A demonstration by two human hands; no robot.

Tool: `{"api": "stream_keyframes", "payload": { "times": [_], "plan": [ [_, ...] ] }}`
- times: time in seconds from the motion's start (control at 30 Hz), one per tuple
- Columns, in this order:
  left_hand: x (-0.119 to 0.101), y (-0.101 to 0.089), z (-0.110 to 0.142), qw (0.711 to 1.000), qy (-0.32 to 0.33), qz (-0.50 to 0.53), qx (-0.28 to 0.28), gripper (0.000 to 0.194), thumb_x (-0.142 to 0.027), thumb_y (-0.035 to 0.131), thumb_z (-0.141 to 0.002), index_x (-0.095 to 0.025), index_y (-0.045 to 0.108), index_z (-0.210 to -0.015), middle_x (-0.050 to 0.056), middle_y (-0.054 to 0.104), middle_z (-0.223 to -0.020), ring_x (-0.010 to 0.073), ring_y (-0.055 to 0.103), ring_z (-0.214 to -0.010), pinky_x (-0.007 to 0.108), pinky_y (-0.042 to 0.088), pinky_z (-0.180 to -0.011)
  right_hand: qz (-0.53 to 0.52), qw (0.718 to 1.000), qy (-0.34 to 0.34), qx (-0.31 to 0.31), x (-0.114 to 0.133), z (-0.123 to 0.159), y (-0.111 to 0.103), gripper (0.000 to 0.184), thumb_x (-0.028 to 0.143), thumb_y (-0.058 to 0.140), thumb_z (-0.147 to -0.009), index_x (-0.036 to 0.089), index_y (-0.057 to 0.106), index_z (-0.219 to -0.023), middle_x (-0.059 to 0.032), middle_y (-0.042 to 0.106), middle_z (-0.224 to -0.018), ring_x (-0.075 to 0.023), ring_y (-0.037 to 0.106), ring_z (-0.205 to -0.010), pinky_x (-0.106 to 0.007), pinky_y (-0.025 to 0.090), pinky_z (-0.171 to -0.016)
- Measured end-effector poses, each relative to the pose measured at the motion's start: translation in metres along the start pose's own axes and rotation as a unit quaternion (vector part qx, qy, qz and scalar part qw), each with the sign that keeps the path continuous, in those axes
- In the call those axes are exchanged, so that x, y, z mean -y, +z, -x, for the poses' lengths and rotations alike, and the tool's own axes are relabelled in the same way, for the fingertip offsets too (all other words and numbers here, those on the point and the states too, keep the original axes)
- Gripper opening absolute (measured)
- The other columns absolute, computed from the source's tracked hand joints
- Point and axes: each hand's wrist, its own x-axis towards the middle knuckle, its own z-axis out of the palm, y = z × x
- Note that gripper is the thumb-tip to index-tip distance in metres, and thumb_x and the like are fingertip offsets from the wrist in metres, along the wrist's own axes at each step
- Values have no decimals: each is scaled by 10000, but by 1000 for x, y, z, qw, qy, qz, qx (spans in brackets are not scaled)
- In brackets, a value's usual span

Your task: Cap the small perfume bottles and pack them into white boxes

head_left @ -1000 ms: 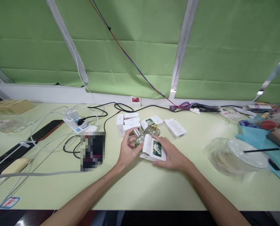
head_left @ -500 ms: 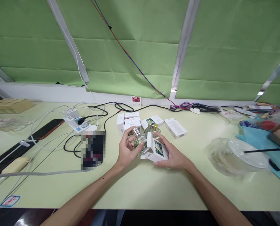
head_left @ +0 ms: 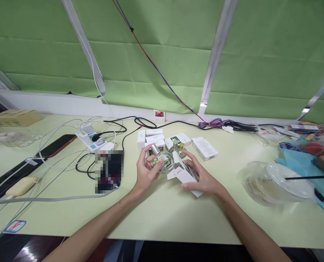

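Observation:
My left hand (head_left: 146, 172) is closed on a round glass perfume bottle (head_left: 164, 162) with a silver cap, tilted up to the left. In my right hand (head_left: 202, 178) is a small white perfume box (head_left: 185, 175), its flaps open and its open end facing the bottle. Bottle and box are close together above the table; whether they touch I cannot tell. Just behind the box are more bottles, one with a gold cap (head_left: 182, 146) and one with a silver cap (head_left: 175, 145), partly hidden. Beyond my left hand several white boxes (head_left: 141, 138) stand grouped.
Another white box (head_left: 204, 148) lies behind my right hand. To the left are a power strip (head_left: 92, 142), tangled cables and a blurred-out dark object (head_left: 110, 171). A lidded plastic bowl with a black straw (head_left: 290, 180) stands at right, beside a blue bag (head_left: 295, 160).
The bottle and the box have moved apart a little. My right hand has tipped the box, so its open end now points up and left. The view has shifted slightly.

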Motion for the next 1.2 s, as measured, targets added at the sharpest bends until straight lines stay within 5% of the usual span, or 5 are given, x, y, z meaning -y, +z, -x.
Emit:
{"api": "stream_keyframes", "payload": {
  "times": [0.23, 0.5, 1.2],
  "plan": [
    [2, 0, -1, 1000, -7, -9, -3, 718, -430, 829, -731, -221, 413, -1278, 4, 729, -818, 14, 393, -308, 138, 317, -279, 42, 999, -11, -3, -1, 0, 3, 1145, 451, 884, -693, 313, 186, -1590, -107, 541, -1349, -291, 567, -1240, -480, 363, -1139],
    [4, 4, 1, 999, -21, -32, 7, 736, -415, 835, -725, -222, 413, -1297, 3, 724, -830, 60, 547, -409, 156, 426, -397, 159, 986, -39, -27, -8, 0, 6, 1135, 450, 882, -691, 311, 212, -1597, -123, 361, -1600, -353, 398, -1437, -527, 348, -1165],
    [27, 0, 7, 990, -57, -125, 42, 723, -359, 781, -788, -267, 382, -1385, -2, 682, -864, 130, 667, -610, 198, 498, -540, 276, 959, -43, -52, -5, -2, 9, 1046, 374, 828, -732, 287, 245, -1596, -129, 546, -1373, -341, 508, -1256, -517, 424, -1063]
  ]
}}
